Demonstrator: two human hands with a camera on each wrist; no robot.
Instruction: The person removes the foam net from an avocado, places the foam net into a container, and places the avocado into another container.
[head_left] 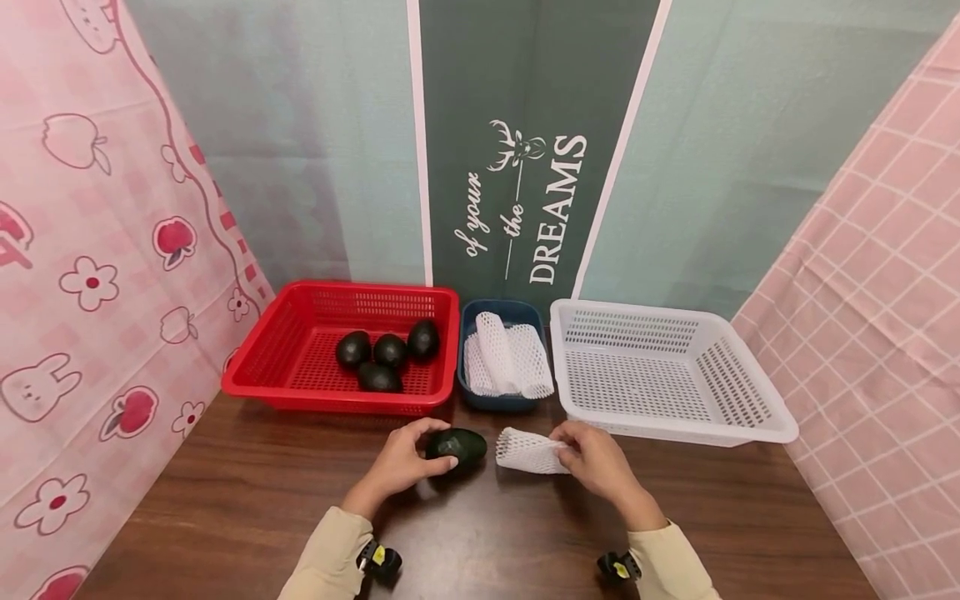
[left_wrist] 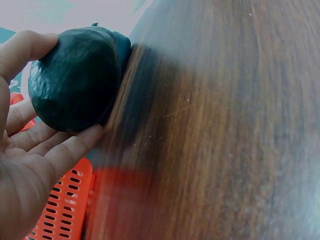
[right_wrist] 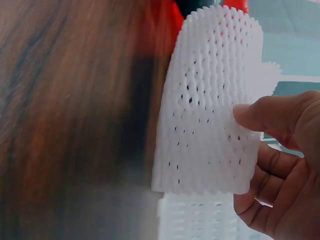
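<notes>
My left hand [head_left: 405, 461] grips a dark green avocado [head_left: 459, 448] just above the wooden table, thumb on one side and fingers on the other. In the left wrist view the avocado [left_wrist: 75, 80] shows its bumpy, glossy skin. Facing it, my right hand [head_left: 597, 460] pinches a white foam net sleeve [head_left: 528, 451] between thumb and fingers. The sleeve's open end points left toward the avocado's tip, with a small gap between them. Seen from the right wrist, the foam net sleeve [right_wrist: 210, 110] is flattened near the thumb and wider at its far end.
A red basket [head_left: 337, 402] with several avocados [head_left: 390, 352] stands at the back left. Beside it a blue bin [head_left: 498, 403] holds more foam net sleeves [head_left: 498, 354]. At the back right is a white basket [head_left: 675, 429]. Patterned cloths [head_left: 90, 333] surround the wooden table [head_left: 495, 542].
</notes>
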